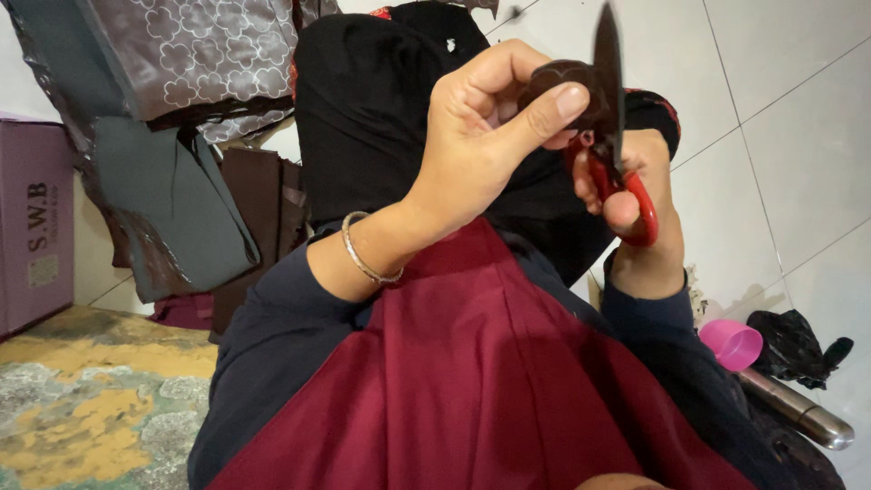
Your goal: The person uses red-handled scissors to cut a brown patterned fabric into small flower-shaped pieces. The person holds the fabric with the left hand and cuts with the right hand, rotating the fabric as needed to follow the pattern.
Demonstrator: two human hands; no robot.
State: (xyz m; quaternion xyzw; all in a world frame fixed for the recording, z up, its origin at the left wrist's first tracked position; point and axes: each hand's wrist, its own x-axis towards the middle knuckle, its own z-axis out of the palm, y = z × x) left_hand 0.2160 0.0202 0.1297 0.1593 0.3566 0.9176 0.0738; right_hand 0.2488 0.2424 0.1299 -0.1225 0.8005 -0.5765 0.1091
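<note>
Closest to you, a dark red cloth drapes over your lap, and both arms rise from dark sleeves.

Your left hand, with a thin metal bangle at the wrist, is closed: thumb and forefinger pinch a small, dark, rounded piece of material, held up in front of you at about chest height.

Your right hand sits just behind it, wrapped around the red handles of a pair of scissors, thumb through one loop. The blades look nearly closed. Their long axis runs almost straight up, tips pointing to the top of the view, and the blade edge touches the dark piece.

This reads as a trimming cut in progress. A next move would likely call for turning the piece with your left fingers while keeping them away from the blade.

Beyond lie black fabric, patterned brown sheets, a purple box and white floor tiles.
</note>
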